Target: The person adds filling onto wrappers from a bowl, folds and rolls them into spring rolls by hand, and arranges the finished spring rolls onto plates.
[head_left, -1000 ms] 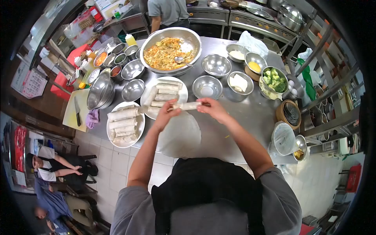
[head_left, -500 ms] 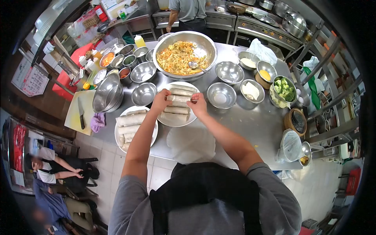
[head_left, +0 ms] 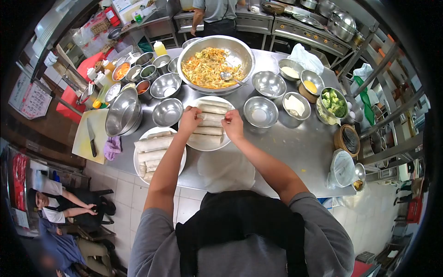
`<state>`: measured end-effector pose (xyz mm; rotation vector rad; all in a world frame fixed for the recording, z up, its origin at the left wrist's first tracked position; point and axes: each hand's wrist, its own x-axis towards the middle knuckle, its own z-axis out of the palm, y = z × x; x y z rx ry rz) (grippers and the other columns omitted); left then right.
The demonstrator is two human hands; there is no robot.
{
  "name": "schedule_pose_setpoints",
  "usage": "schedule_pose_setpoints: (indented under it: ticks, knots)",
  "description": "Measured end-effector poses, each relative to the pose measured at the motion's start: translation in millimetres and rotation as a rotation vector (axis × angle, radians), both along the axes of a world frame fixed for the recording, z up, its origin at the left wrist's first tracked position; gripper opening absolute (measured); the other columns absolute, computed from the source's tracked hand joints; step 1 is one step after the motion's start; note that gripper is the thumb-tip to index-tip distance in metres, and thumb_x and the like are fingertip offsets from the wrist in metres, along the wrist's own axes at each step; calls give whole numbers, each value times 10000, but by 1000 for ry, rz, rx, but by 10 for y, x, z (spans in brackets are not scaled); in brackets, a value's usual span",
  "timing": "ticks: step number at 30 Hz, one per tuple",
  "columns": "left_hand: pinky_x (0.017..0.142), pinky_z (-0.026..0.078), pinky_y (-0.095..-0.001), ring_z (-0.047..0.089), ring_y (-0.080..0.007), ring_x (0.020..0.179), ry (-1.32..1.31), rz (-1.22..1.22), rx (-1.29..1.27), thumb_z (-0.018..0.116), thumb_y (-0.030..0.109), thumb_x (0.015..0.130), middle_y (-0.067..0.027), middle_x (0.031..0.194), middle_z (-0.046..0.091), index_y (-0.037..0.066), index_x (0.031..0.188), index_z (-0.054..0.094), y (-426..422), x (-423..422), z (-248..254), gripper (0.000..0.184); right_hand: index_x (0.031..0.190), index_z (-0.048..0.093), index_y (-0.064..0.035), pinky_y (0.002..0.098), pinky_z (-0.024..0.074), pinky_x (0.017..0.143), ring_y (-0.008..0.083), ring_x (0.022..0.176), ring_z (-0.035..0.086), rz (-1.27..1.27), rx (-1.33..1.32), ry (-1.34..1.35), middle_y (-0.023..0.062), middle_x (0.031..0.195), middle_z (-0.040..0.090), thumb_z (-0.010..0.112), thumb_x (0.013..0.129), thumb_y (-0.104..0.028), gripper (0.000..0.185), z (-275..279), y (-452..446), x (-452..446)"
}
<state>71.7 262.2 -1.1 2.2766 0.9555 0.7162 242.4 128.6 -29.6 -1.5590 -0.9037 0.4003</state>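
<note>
Several pale, uncooked spring rolls lie side by side on a white plate (head_left: 197, 145) in the middle of the table. One of these, a spring roll (head_left: 211, 121), is between my hands. My left hand (head_left: 189, 121) has its fingers closed at the left end, and my right hand (head_left: 233, 125) pinches the right end. Left of my left forearm, a second white plate (head_left: 140, 171) carries more rolls, stacked. Thin translucent wrapper sheets (head_left: 226, 168) lie at the table's front edge, below my hands.
A large steel bowl (head_left: 249, 60) of shredded filling with a spoon stands beyond the plate. Steel bowls (head_left: 260, 112) flank it. A knife (head_left: 92, 138) lies on a cutting board (head_left: 83, 147) at left. A person (head_left: 217, 18) stands behind the table; two people sit at lower left.
The roll between my hands has settled slightly lower among the other rolls on the plate. Both hands remain at its ends. The camera view has shifted slightly.
</note>
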Motion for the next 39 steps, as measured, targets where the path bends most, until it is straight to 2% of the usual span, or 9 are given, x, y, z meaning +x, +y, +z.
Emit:
schedule_pose_setpoints:
  ticks: [9, 15, 19, 22, 28, 31, 34, 37, 39]
  knots:
    - [765, 557, -371, 665, -301, 819, 23, 84, 98, 706, -35, 739, -172, 1022, 621, 26, 1045, 660, -209, -41, 102, 316, 1061, 554, -25, 322, 574, 756, 205, 849, 684, 14, -42, -171, 102, 973, 671, 689, 790, 22, 307, -6, -105, 130]
    - [734, 548, -382, 642, -325, 898, -257, 124, 205, 615, -46, 861, -169, 1073, 620, 24, 1078, 636, -1525, -186, 767, 229, 1103, 629, 7, 338, 559, 783, 204, 852, 705, 112, -129, -92, 130, 937, 716, 670, 852, -38, 259, 456, -1174, 671]
    - [790, 537, -392, 630, -327, 949, -115, 223, -84, 610, -36, 876, -158, 1091, 615, 27, 1077, 627, -2303, -494, 319, 211, 1168, 632, 17, 344, 561, 772, 216, 834, 711, 259, -370, -174, 142, 946, 725, 700, 859, -115, 343, -149, -1764, 785]
    - [846, 502, -407, 601, -305, 1008, 42, 395, 264, 679, 29, 825, -165, 1103, 613, 11, 1075, 616, -2583, -642, -99, 258, 1201, 621, 28, 379, 555, 807, 263, 906, 709, 219, -430, -86, 151, 1041, 719, 735, 828, -167, 437, -194, -1798, 496]
    - [949, 447, -448, 576, -344, 1048, -55, 667, -43, 754, 85, 772, -185, 1111, 600, -7, 1132, 600, -2660, -636, -376, 402, 1017, 652, 16, 447, 531, 821, 338, 917, 661, 212, -499, -314, 136, 1035, 685, 776, 761, -234, 379, -203, -1488, 155]
    - [902, 462, -448, 589, -326, 965, 47, 638, -256, 751, 109, 788, -164, 986, 616, 3, 1108, 604, -2542, -676, -396, 367, 947, 637, 7, 389, 533, 775, 280, 861, 662, 248, -427, -419, 100, 962, 674, 765, 778, -199, 296, -166, -1457, 159]
    - [842, 480, -439, 589, -316, 887, 184, 547, -236, 739, 140, 817, -137, 859, 627, 11, 1068, 613, -2484, -704, -535, 310, 1004, 649, -12, 321, 518, 746, 202, 830, 643, 423, -326, -56, 75, 922, 660, 737, 800, -139, 256, -119, -1527, 261]
    - [782, 495, -423, 596, -306, 808, -2, 536, -164, 702, 177, 888, -121, 798, 628, 7, 1129, 576, -2553, -650, -657, 321, 958, 651, -17, 325, 520, 702, 184, 767, 642, 436, -256, 98, 125, 1231, 633, 695, 780, -95, 199, 122, -1821, 401]
    - [717, 500, -382, 593, -263, 741, -141, 495, -305, 669, 157, 929, -116, 805, 637, 15, 1212, 522, -2695, -543, -480, 349, 1071, 652, -21, 310, 510, 693, 168, 734, 612, 490, -202, 179, 122, 1321, 576, 676, 792, -68, 284, -15, -2035, 626]
